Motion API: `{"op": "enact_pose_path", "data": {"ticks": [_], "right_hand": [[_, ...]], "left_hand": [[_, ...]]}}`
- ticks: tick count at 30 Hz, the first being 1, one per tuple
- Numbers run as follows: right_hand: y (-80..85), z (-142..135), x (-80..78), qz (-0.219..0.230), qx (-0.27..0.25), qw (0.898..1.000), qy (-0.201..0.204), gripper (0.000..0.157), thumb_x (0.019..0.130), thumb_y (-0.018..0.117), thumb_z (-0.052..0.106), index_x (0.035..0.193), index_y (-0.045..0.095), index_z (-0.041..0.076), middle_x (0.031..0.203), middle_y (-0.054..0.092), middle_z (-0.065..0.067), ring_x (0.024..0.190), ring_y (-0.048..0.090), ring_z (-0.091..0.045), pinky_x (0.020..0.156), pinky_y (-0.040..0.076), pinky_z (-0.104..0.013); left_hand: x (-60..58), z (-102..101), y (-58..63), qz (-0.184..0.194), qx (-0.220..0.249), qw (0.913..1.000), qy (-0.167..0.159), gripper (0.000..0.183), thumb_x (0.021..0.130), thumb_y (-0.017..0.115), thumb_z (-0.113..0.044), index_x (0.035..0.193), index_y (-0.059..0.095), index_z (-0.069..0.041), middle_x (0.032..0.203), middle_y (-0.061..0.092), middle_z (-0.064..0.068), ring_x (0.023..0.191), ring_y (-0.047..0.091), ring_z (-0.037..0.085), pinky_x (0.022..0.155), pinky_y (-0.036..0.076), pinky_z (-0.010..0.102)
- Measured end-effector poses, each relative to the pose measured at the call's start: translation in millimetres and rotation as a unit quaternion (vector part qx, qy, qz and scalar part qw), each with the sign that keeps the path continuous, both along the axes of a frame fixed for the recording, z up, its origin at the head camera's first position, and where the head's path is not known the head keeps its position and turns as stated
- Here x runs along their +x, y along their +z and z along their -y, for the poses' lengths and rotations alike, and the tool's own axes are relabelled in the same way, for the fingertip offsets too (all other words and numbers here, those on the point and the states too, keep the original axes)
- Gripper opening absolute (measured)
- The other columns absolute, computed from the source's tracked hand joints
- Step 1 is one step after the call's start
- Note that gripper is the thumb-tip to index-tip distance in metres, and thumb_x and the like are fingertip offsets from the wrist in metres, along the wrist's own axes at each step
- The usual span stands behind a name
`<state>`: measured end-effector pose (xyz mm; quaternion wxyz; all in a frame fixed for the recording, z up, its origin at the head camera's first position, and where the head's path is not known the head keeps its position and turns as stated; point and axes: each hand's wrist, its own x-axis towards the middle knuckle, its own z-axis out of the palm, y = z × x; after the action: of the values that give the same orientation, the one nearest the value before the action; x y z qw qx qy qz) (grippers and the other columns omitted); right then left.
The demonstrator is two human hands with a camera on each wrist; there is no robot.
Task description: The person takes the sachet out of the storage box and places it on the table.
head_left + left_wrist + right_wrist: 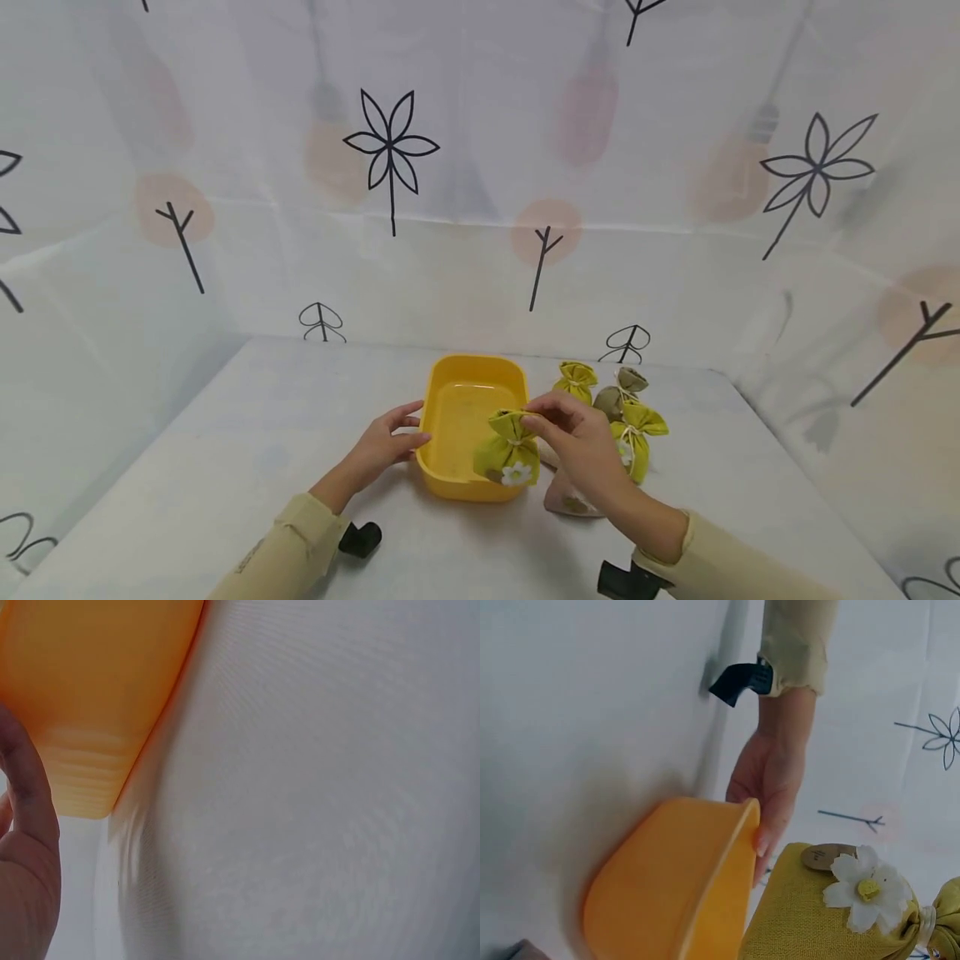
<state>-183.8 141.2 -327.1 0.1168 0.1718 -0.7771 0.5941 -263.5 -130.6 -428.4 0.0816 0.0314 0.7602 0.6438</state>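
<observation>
A yellow plastic tub [459,417] stands on the white table, its inside bare where it shows. My left hand [381,450] grips its left wall, with the thumb over the rim and the fingers along the outside. Pinched at its gathered top by my right hand [581,442] is a yellow-green drawstring pouch [491,457] with a white cloth flower. The pouch hangs over the tub's near right corner in the head view. Close up in the right wrist view, the pouch [795,922] also shows a small brown oval tag beside the flower.
Right of the tub are more pouches: a yellow-green one [577,379] at the back, a grey-brown one [632,380], another yellow-green one [639,446] and a brownish one [566,496] partly behind my right hand. A patterned white curtain [465,275] rises behind the table.
</observation>
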Motion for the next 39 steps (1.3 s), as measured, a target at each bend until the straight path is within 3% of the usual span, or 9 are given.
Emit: {"op": "enact_pose_path", "data": {"ticks": [5,12,22,31,39], "right_hand": [[2.7,-16,11.4,-0.034,0.010,0.999,-0.007,0.009,0.083,0.068,0.005,0.091,0.066,0.001,0.086,0.062,-0.008,0.074,0.058,-0.014,0.063,0.052,-0.022],[-6.3,-41,21.6,-0.056,0.058,0.996,-0.046,0.007,0.084,0.067,0.006,0.091,0.066,0.006,0.085,0.060,-0.003,0.069,0.055,-0.014,0.056,0.050,-0.023],[-14.9,-78,31.2,-0.037,0.113,0.985,-0.121,0.008,0.086,0.065,0.005,0.094,0.065,0.002,0.088,0.061,-0.003,0.073,0.057,-0.009,0.061,0.052,-0.022],[-32.6,-113,36.5,-0.040,0.135,0.975,-0.170,0.008,0.088,0.062,0.004,0.096,0.064,0.000,0.085,0.061,0.003,0.073,0.059,-0.005,0.061,0.051,-0.017],[-42.1,-135,32.2,-0.006,0.150,0.969,-0.195,0.021,0.093,0.058,0.018,0.100,0.062,-0.001,0.087,0.064,-0.007,0.073,0.060,-0.004,0.062,0.052,-0.018]], "left_hand": [[-1.0,-1,0.0,-0.004,-0.001,1.0000,0.003,0.061,0.085,0.069,-0.014,0.139,0.043,-0.011,0.121,0.050,0.015,0.084,0.058,0.023,0.075,0.054,0.033],[-0.4,0,0.8,0.003,-0.015,0.9999,0.000,0.061,0.085,0.069,-0.018,0.139,0.043,-0.014,0.121,0.049,0.013,0.085,0.058,0.022,0.077,0.054,0.031],[-2.2,-3,2.4,0.000,-0.011,0.9999,-0.004,0.061,0.085,0.069,-0.017,0.140,0.043,-0.013,0.122,0.049,0.015,0.084,0.059,0.021,0.076,0.054,0.032],[-1.6,-3,2.8,0.000,-0.011,0.9999,-0.006,0.061,0.084,0.070,-0.017,0.139,0.044,-0.013,0.119,0.051,0.013,0.082,0.060,0.022,0.075,0.054,0.032],[0.0,0,2.1,0.002,-0.014,0.9999,0.001,0.061,0.084,0.070,-0.016,0.139,0.044,-0.013,0.120,0.050,0.014,0.083,0.059,0.022,0.074,0.054,0.031]]}}
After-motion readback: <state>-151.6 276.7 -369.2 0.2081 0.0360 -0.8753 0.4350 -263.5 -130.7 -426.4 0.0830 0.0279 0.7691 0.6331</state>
